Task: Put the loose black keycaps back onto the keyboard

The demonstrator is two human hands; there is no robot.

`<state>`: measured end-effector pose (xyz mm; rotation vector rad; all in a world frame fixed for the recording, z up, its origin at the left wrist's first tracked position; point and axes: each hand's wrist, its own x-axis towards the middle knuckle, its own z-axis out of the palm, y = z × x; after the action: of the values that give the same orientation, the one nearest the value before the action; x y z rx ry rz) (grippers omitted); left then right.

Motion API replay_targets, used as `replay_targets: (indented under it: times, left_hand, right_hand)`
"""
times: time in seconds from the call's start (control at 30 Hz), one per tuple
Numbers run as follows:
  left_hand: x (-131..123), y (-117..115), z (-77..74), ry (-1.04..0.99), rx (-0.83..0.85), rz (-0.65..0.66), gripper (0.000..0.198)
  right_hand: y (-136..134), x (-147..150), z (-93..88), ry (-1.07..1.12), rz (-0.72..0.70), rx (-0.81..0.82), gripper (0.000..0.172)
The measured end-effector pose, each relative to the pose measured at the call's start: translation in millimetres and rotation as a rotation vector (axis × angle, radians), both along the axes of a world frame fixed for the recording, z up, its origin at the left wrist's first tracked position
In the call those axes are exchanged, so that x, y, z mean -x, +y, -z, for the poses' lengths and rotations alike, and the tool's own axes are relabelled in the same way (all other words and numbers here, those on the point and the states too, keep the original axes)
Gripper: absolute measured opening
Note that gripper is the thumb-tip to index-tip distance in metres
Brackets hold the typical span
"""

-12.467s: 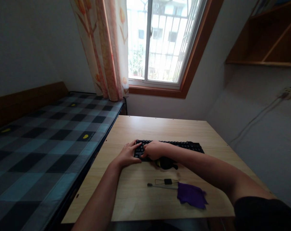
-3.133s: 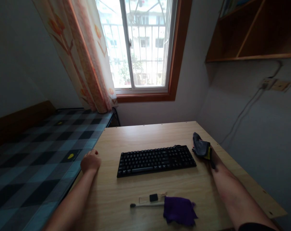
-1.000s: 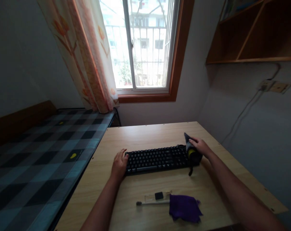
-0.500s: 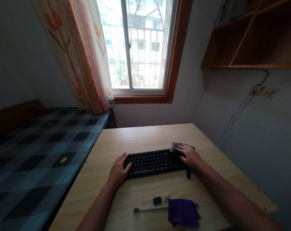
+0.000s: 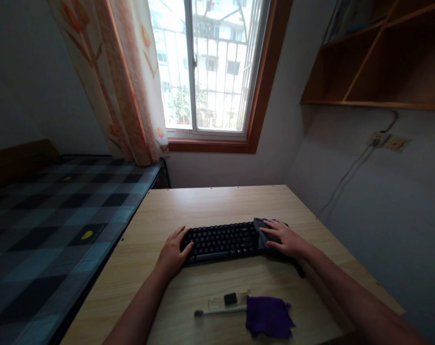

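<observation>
A black keyboard (image 5: 221, 242) lies on the wooden table. My left hand (image 5: 174, 249) grips its left end, with the thumb on the near side and the fingers toward the far side. My right hand (image 5: 284, 238) is over the keyboard's right end, fingers spread across a dark grey cloth (image 5: 262, 230) that it presses down on the keys. From under that hand a dark strip (image 5: 299, 269) hangs out toward me. Closer to me lie a toothbrush-like brush (image 5: 221, 311), a small black block (image 5: 230, 299) and a purple cloth (image 5: 268, 317). The cloth covers the brush's right end.
The table (image 5: 203, 203) reaches toward a wall with a window (image 5: 217, 81) and a flowered curtain (image 5: 127, 96). To the left is a bed (image 5: 70, 225) with a checked cover. A wooden shelf (image 5: 375, 101) and a wall socket (image 5: 386, 141) with a cord are on the right.
My right hand and the grey cloth have shifted slightly toward me over the keyboard's right end. The dark strip has swung to the right. My left hand keeps its grip. The view has shifted slightly.
</observation>
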<state>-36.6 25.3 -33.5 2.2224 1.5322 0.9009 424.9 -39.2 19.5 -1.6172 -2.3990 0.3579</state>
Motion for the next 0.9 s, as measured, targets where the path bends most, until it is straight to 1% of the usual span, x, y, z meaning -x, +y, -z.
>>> replay_targets:
  times: [0.07, 0.1, 0.13, 0.23, 0.37, 0.5, 0.6, 0.7, 0.8, 0.9]
  left_hand:
    - [1.0, 0.3, -0.5, 0.014, 0.013, 0.007, 0.053]
    - [1.4, 0.6, -0.7, 0.023, 0.016, 0.011, 0.053]
    - [1.8, 0.8, -0.7, 0.032, 0.016, 0.016, 0.053]
    - [1.7, 1.6, 0.0, 0.054, -0.001, 0.030, 0.052]
    - [-0.5, 1.8, 0.9, 0.066, -0.011, 0.028, 0.051]
    - [-2.8, -0.3, -0.6, 0.070, -0.012, 0.032, 0.051]
    - [-3.7, -2.2, -1.8, 0.076, -0.026, 0.026, 0.050]
    - [-4.3, -3.1, -2.1, 0.090, -0.032, 0.017, 0.050]
    - [-4.5, -3.2, -2.2, 0.099, -0.034, 0.017, 0.050]
    - [-4.5, -3.1, -2.2, 0.102, -0.038, 0.016, 0.050]
  right_hand:
    - [4.6, 6.1, 13.2, -0.077, 0.016, -0.028, 0.072]
    - [6.0, 8.0, 19.2, -0.096, 0.033, -0.041, 0.077]
    - [7.1, 9.6, 24.4, -0.105, 0.055, -0.055, 0.078]
    - [10.9, 15.5, 33.6, -0.112, 0.148, -0.124, 0.069]
    - [22.1, 30.7, 37.2, -0.089, 0.319, -0.233, 0.051]
    - [32.2, 42.3, 45.6, 0.026, 0.393, -0.296, 0.038]
    - [35.6, 47.4, 54.4, 0.142, 0.415, -0.336, 0.037]
    - [39.5, 58.2, 56.5, 0.255, 0.399, -0.352, 0.038]
    - [46.5, 80.4, 51.5, 0.332, 0.343, -0.315, 0.037]
    - [54.0, 110.7, 47.0, 0.391, 0.279, -0.257, 0.034]
